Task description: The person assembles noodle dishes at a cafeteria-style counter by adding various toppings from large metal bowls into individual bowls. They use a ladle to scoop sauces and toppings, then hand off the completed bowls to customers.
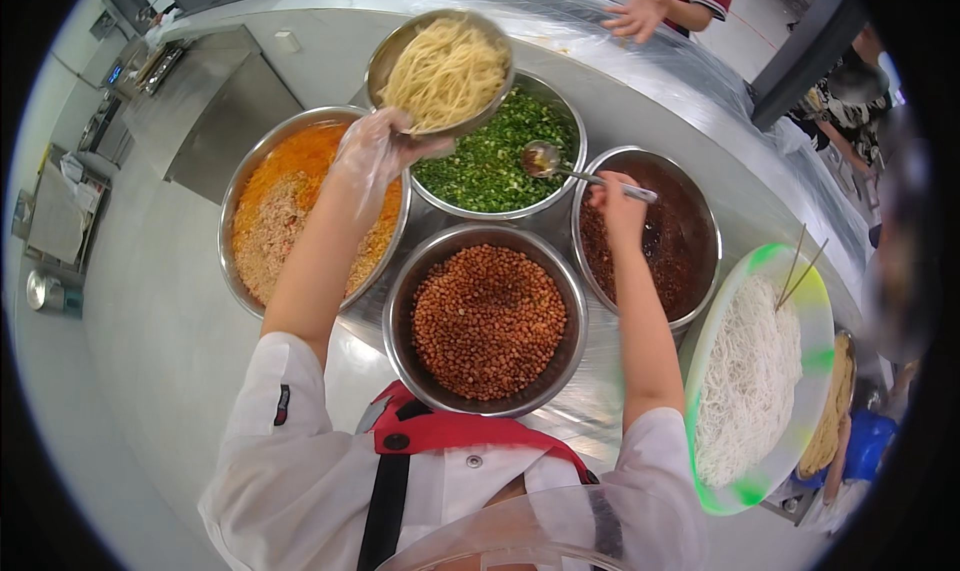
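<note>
My left hand (372, 156), in a clear plastic glove, grips the lower edge of a metal bowl (384, 53) of pale noodles (450, 71). That bowl is tilted above the far side of a large bowl of chopped greens (478, 176). In my bare right hand (621, 207) is a long-handled metal spoon (582, 176). Its head, with a little brown residue in it, hangs over the right edge of the greens. Beneath the right hand stands a large bowl of dark reddish-brown sauce (655, 239). Nearest me is a bowl of roasted brown beans or nuts (488, 321).
At left, a metal bowl (229, 239) holds orange shreds and pale crumbs. At right, a green-white basin (822, 316) holds white noodles (748, 381) with chopsticks (800, 271). Another person's hand (640, 16) reaches over the plastic-covered ledge (560, 31). More people stand far right.
</note>
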A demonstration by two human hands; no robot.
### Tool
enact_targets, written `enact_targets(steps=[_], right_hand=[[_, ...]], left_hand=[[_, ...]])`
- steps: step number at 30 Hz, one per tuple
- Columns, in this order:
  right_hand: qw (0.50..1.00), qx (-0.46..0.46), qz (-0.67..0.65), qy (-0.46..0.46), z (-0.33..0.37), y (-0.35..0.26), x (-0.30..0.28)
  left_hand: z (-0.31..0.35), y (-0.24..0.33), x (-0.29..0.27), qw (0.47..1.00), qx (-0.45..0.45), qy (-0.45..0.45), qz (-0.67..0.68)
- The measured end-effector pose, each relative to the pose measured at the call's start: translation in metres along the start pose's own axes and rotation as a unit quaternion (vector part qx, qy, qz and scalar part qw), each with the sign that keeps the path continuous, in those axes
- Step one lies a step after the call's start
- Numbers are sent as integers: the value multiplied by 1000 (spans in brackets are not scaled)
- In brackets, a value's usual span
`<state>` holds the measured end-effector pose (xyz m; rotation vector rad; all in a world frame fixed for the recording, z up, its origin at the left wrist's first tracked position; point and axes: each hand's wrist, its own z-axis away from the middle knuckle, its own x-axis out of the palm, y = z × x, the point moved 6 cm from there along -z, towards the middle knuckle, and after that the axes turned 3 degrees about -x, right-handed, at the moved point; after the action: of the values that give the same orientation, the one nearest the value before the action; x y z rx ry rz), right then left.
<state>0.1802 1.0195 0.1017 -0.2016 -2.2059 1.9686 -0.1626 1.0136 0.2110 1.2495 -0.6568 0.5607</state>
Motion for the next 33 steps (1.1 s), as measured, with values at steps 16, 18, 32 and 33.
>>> enact_targets(steps=[16,18,32,33], right_hand=[[966,-2,221,-134,1,58,155],[988,21,122,-88,-11,50,142],[995,-46,-3,-90,39,-134,116],[994,-60,7,-91,53,-145,119]], left_hand=[[145,32,-94,953,34,239,-183],[143,29,-100,953,16,235,-191],[116,-16,-89,972,-31,179,-146],[117,-18,-85,972,-40,185,-140]])
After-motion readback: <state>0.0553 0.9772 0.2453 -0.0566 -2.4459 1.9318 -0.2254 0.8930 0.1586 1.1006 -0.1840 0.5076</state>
